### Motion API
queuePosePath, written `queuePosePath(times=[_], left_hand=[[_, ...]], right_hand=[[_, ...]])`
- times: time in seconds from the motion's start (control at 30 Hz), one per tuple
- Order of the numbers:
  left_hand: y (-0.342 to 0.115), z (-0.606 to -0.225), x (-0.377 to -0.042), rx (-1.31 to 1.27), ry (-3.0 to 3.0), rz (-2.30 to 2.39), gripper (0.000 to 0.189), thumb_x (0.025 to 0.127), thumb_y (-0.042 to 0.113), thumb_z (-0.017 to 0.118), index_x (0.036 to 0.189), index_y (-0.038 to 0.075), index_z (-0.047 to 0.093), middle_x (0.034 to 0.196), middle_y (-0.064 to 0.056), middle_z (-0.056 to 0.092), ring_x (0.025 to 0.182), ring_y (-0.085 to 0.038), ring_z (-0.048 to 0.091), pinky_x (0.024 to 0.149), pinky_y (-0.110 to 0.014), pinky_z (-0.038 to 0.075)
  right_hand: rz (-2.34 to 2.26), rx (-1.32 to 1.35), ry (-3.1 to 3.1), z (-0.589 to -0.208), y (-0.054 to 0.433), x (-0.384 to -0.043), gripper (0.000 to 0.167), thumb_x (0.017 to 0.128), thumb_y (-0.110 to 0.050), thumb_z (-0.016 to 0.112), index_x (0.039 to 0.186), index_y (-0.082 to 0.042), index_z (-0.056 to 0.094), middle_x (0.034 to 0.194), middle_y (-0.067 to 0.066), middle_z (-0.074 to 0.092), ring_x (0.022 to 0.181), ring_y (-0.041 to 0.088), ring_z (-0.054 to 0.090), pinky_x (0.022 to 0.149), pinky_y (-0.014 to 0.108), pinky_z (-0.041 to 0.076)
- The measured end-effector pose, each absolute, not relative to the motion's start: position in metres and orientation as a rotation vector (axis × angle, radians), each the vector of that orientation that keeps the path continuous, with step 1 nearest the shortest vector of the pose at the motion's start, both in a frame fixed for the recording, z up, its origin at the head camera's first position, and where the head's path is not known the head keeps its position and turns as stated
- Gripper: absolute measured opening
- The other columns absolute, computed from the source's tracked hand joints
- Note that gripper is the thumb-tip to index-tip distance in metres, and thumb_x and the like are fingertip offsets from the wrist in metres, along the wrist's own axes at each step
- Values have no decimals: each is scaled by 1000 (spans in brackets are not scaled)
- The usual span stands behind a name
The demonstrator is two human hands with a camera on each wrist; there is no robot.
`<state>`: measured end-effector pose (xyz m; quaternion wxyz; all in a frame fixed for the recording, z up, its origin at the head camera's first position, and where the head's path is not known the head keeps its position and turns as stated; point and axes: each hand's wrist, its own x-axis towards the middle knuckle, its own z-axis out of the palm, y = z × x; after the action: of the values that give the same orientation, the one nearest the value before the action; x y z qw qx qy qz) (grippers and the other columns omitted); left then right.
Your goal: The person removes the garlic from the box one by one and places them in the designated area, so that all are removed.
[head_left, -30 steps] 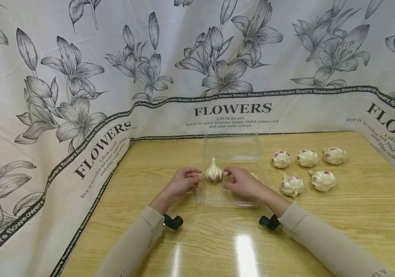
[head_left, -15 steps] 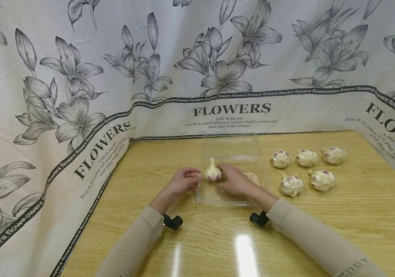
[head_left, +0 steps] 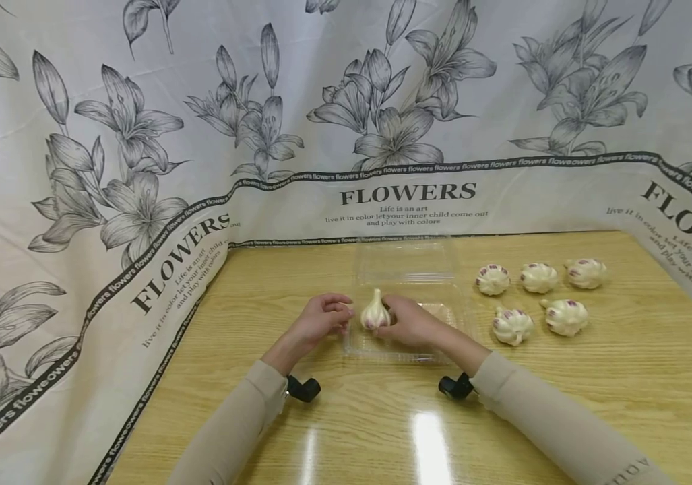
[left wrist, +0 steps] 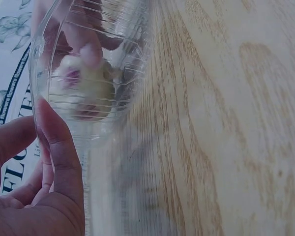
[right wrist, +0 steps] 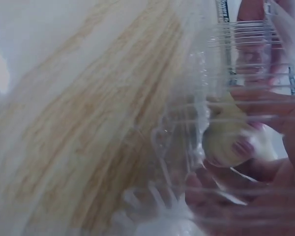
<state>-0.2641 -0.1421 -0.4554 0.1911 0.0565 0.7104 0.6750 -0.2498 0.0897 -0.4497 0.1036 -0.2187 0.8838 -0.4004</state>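
Note:
A clear plastic clamshell box (head_left: 376,353) lies on the table with its lid (head_left: 405,260) folded back behind it. Within the box, at its left side, my right hand (head_left: 411,323) grips a white garlic bulb (head_left: 374,315) with purple patches, stem upward. Through the ribbed wall in the right wrist view, fingers curl around that garlic bulb (right wrist: 230,142). My left hand (head_left: 320,319) pinches the box's left rim between thumb and finger, as the left wrist view shows; the garlic bulb (left wrist: 83,91) appears blurred behind the plastic there.
Several more garlic bulbs (head_left: 538,277) lie in two loose rows on the wooden table (head_left: 376,424), right of the box. A white floral cloth (head_left: 297,209) hangs behind the table and along its left side. Black wrist mounts (head_left: 303,389) sit under both sleeves.
My right hand has moved left onto the garlic bulb and gripped it. The bulb has shifted slightly toward me. My left hand stays in place at the box's rim.

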Motion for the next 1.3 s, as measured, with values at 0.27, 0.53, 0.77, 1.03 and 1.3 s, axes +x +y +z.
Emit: queuePosePath(times=[0.27,0.53,0.77,1.03,1.3], left_hand=[[-143,-454,-263,137,1994,1900,39,100,1,63,137,-8,54,96,-7,63,72,-14,62,65,-27,57],[-142,-455,-264,132,1997,1906,34,100,1,63,132,-6,57,94,-6,63,71,-13,61,64,-27,57],[-142,-455,-263,141,2000,1901,35,100,2,64,133,-6,57,94,-7,64,72,-14,62,65,-28,57],[-142,-456,-263,131,2001,1903,34,99,0,64,132,-6,57,92,-4,63,72,-13,62,64,-26,57],[-142,-455,-262,137,2003,1902,33,99,1,64,131,-6,57,91,-4,62,72,-13,61,64,-27,57]], right_hand=[[-1130,-620,2587,-444,97,-245,46,90,-17,78,126,3,59,101,9,64,90,23,63,77,38,57],[-1163,-663,2557,-445,99,-243,50,92,-16,76,133,6,56,113,15,66,100,26,64,88,42,58],[-1179,-750,2526,-447,98,-241,74,79,-5,85,143,3,49,119,15,64,101,27,64,87,38,58],[-1006,-787,2710,-449,92,-241,76,77,-10,86,144,-5,52,114,6,66,92,21,62,76,35,54],[-876,-768,2823,-448,87,-240,65,84,-20,82,142,-6,55,125,11,65,103,22,62,79,39,54]])
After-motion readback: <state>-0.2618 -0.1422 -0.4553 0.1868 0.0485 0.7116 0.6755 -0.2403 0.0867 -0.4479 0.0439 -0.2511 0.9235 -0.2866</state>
